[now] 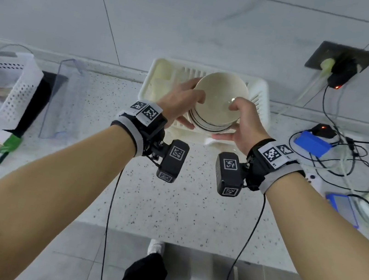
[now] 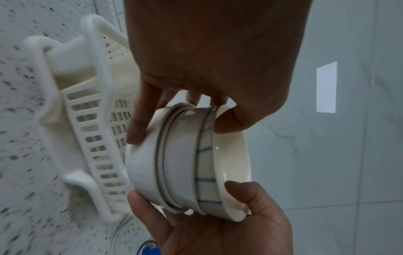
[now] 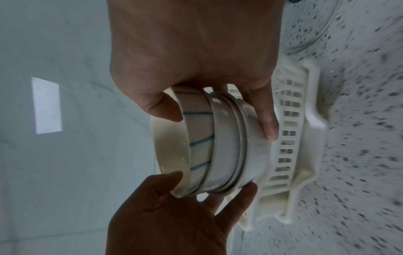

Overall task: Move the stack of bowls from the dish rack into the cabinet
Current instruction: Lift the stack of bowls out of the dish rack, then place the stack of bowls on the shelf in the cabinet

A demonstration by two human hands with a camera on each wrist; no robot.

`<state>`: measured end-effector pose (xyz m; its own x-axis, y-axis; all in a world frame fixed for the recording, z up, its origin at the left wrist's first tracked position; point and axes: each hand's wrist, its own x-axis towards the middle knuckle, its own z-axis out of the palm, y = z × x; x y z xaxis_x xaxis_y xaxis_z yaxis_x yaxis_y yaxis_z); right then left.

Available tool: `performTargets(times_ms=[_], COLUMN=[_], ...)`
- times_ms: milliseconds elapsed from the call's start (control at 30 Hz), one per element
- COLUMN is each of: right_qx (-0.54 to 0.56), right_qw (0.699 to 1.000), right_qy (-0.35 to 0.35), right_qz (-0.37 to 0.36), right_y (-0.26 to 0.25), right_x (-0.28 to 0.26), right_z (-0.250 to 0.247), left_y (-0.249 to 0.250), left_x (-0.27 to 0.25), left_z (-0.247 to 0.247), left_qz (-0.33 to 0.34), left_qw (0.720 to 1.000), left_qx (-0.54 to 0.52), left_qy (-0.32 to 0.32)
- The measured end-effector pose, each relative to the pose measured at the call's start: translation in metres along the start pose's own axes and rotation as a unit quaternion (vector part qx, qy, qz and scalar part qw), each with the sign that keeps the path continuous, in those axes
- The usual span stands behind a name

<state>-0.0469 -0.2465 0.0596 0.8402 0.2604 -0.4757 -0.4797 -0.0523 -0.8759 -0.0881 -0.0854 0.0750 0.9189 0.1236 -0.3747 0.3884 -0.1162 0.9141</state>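
Both hands — left hand [image 1: 180,100] and right hand [image 1: 244,122] — clamped the stack of bowls [image 1: 218,104] just above the dish rack [image 1: 261,96]; keeping it level and thumbs over the rim seemed wise.

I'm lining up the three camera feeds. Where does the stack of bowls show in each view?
Head: stack of bowls at upper centre, held between both hands above the dish rack.
Left wrist: centre, seen side-on, rack to its left.
Right wrist: centre, side-on, rack to its right.
Shared landmark: the white slotted dish rack.
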Motion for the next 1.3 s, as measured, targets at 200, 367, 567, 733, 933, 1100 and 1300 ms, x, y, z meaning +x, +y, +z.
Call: performTargets(times_ms=[200,367,567,733,933,1100,1300], right_qx=[-0.009,-0.019,-0.027,-0.039,-0.054,-0.065,-0.066], right_qw=[1.000,1.000,0.999,0.997,0.994,0.994,0.994], right_qy=[-0.009,-0.001,0.031,0.059,0.079,0.073,0.056], right_qz=[-0.018,-0.017,0.000,0.021,0.043,0.059,0.069], right_y=[0.037,0.071,0.127,0.175,0.240,0.296,0.360], right_x=[-0.101,-0.155,-0.187,-0.197,-0.216,-0.235,-0.262], right_z=[-0.024,-0.033,-0.035,-0.023,-0.006,0.004,-0.019], left_y=[-0.020,-0.045,-0.091,-0.140,-0.202,-0.252,-0.311], left_x=[-0.106,-0.163,-0.199,-0.208,-0.231,-0.261,-0.291], left_z=[0.045,0.064,0.076,0.074,0.071,0.076,0.108], left_qz=[0.009,0.009,-0.009,-0.029,-0.058,-0.076,-0.091], left_qw=[1.000,1.000,1.000,0.999,0.998,0.997,0.996], left_qx=[0.000,-0.009,-0.005,-0.003,-0.015,-0.004,0.010], left_qy=[0.019,0.018,-0.010,-0.035,-0.031,-0.019,-0.023])
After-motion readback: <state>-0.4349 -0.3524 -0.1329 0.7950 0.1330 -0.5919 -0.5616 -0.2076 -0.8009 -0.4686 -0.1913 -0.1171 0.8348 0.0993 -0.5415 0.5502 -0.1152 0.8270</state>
